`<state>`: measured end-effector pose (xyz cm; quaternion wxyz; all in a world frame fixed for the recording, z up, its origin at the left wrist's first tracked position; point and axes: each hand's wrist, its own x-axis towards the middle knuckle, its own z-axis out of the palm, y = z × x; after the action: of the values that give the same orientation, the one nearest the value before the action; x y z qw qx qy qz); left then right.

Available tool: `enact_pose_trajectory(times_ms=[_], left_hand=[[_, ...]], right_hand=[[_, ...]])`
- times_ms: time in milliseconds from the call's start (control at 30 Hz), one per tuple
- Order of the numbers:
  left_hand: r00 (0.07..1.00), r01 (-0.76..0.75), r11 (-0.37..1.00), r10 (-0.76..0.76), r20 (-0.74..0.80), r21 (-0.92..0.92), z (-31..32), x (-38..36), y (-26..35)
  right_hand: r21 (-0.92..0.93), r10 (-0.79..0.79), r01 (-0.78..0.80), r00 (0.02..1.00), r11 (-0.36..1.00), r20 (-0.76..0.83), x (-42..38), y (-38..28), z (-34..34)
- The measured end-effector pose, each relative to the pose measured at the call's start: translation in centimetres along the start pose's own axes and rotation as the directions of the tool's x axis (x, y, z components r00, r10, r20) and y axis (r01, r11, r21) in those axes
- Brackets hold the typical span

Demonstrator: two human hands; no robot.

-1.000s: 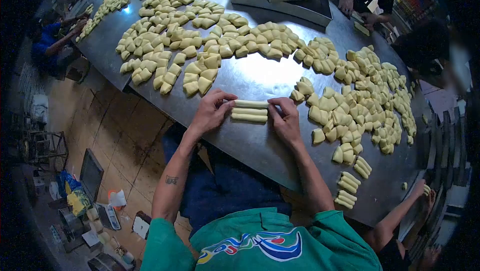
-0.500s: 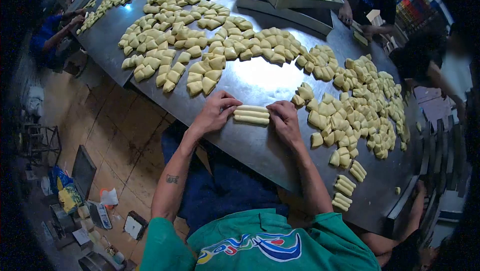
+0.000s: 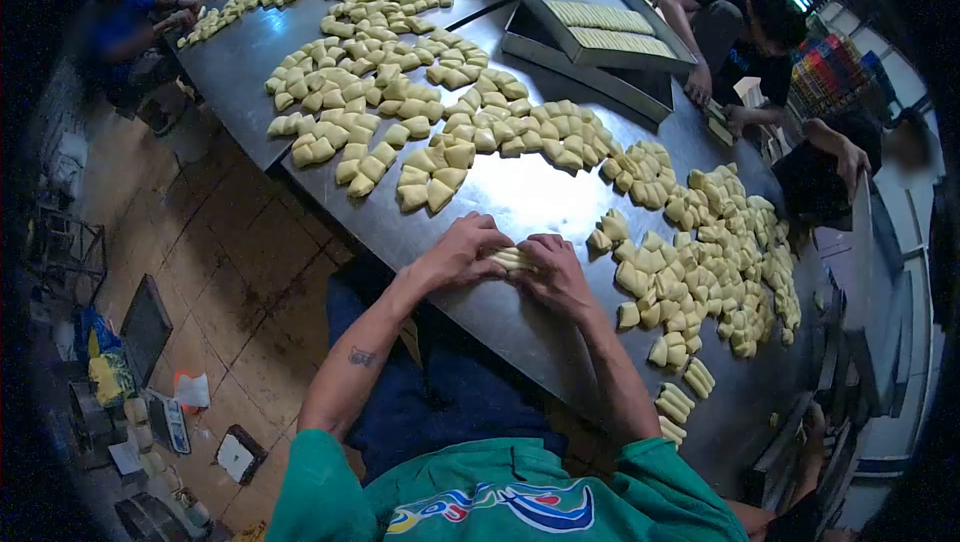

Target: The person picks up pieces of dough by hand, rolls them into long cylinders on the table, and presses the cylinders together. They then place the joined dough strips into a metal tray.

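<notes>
My left hand (image 3: 462, 254) and my right hand (image 3: 550, 274) are close together over the metal table (image 3: 480, 317), fingers curled round a small set of dough rolls (image 3: 510, 259). Only the middle of the rolls shows between the fingertips; their ends are hidden. Beyond my hands lies a long spread of cut dough pieces (image 3: 480, 127). More dough pieces (image 3: 700, 252) sit to the right, with several grouped dough rolls (image 3: 675, 402) near the table's front edge.
Two stacked metal trays (image 3: 600, 32), the upper holding rows of rolls, stand at the back. Co-workers are at the far left, back and right. One co-worker's hand (image 3: 851, 164) holds a tray (image 3: 872, 292). Tools and boxes lie on the floor at left.
My hands have come closer together and now cover most of the rolls, whose length showed between them before. The view has shifted. At the right, a co-worker's raised tray has come into view.
</notes>
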<state>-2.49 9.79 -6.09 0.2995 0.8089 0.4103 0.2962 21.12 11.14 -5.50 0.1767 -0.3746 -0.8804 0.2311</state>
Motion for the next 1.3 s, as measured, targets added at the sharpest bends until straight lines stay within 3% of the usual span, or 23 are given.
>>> enact_pose_trajectory(times_ms=[33,133,200,300,367,433,500,533,567,633,700,767,833,900,933,967,1033,1100,1133,1200,1300], left_hand=[[1.0,-0.002,1.0,0.002,0.006,-0.002,0.0,-0.1,0.0],[0.999,-0.038,0.999,0.037,0.016,0.029,-0.4,0.0,0.6],[0.99,0.0,1.0,-0.002,-0.143,-0.012,0.0,-0.5,1.3],[0.998,0.07,0.996,-0.07,0.001,0.055,0.1,-0.2,0.9],[0.993,0.076,0.995,-0.07,0.099,-0.064,0.3,-0.3,-0.2],[0.945,0.242,0.967,-0.217,0.245,-0.076,-1.0,-1.0,3.3],[0.948,0.221,0.975,-0.212,0.238,-0.01,-0.4,-2.8,5.0],[0.914,0.359,0.898,-0.282,0.291,-0.256,0.0,-3.9,6.0],[0.825,0.557,0.668,-0.379,0.419,-0.492,0.8,-4.7,6.6],[0.86,0.51,0.532,-0.343,0.379,-0.675,2.0,-5.9,8.2],[0.812,0.578,0.466,-0.41,0.416,-0.67,2.0,-6.4,10.6],[0.843,0.534,0.485,-0.369,0.391,-0.692,2.4,-6.2,12.0],[0.766,0.606,0.36,-0.504,0.399,-0.709,3.5,-6.3,11.8],[0.791,0.56,0.366,-0.504,0.348,-0.743,4.0,-6.6,11.1],[0.794,0.549,0.408,-0.526,0.304,-0.73,3.3,-6.7,11.3],[0.797,0.537,0.449,-0.546,0.256,-0.714,2.9,-6.7,11.5],[0.822,0.509,0.515,-0.529,0.212,-0.69,3.1,-6.2,11.9],[0.82,0.545,0.591,-0.523,0.233,-0.595,3.3,-5.8,11.4],[0.845,0.485,0.531,-0.488,0.217,-0.695,3.4,-5.8,11.3],[0.855,0.473,0.507,-0.463,0.235,-0.721,3.4,-5.8,12.2],[0.876,0.463,0.486,-0.381,0.297,-0.741,4.0,-6.1,12.8]], right_hand=[[0.054,0.014,-0.017,0.998,0.998,0.062,0.0,0.0,0.0],[0.135,0.015,-0.015,1.0,0.991,0.001,-0.5,-0.2,-0.8],[0.092,0.027,-0.022,0.998,0.995,-0.057,-1.0,-0.3,-0.8],[0.026,-0.018,0.022,0.989,0.999,-0.149,-1.5,0.6,0.1],[-0.053,-0.043,0.047,0.996,0.997,0.079,-2.0,1.2,-0.2],[0.104,-0.134,0.126,0.988,0.987,0.075,-4.0,0.3,-0.8],[0.184,-0.15,0.158,0.987,0.97,-0.059,-6.8,-0.7,0.2],[0.357,-0.008,0.011,1.0,0.934,-0.01,-7.9,-2.1,-0.2],[0.521,0.113,-0.126,0.992,0.844,0.057,-8.8,-3.7,-1.2],[0.591,0.209,-0.215,0.975,0.778,0.079,-10.4,-5.5,-2.4],[0.663,0.268,-0.275,0.957,0.697,0.115,-11.6,-6.2,-2.0],[0.873,0.404,-0.309,0.903,0.377,0.145,-12.3,-6.3,-0.6],[0.83,0.506,-0.337,0.859,0.444,0.077,-12.5,-6.7,-0.6],[0.829,0.548,-0.308,0.836,0.467,0.002,-13.1,-6.7,-1.4],[0.889,0.6,-0.259,0.8,0.377,-0.021,-13.5,-6.2,-1.6],[0.891,0.61,-0.257,0.792,0.374,-0.028,-13.9,-6.0,-2.0],[0.849,0.593,-0.325,0.805,0.416,0.017,-14.3,-6.6,-3.5],[0.857,0.555,-0.275,0.832,0.435,-0.014,-14.6,-6.3,-3.6],[0.876,0.571,-0.267,0.821,0.401,-0.011,-15.2,-6.2,-5.2],[0.895,0.588,-0.262,0.809,0.362,-0.001,-16.0,-6.6,-7.9],[0.843,0.55,-0.339,0.833,0.417,0.063,-17.1,-8.4,-11.9]])
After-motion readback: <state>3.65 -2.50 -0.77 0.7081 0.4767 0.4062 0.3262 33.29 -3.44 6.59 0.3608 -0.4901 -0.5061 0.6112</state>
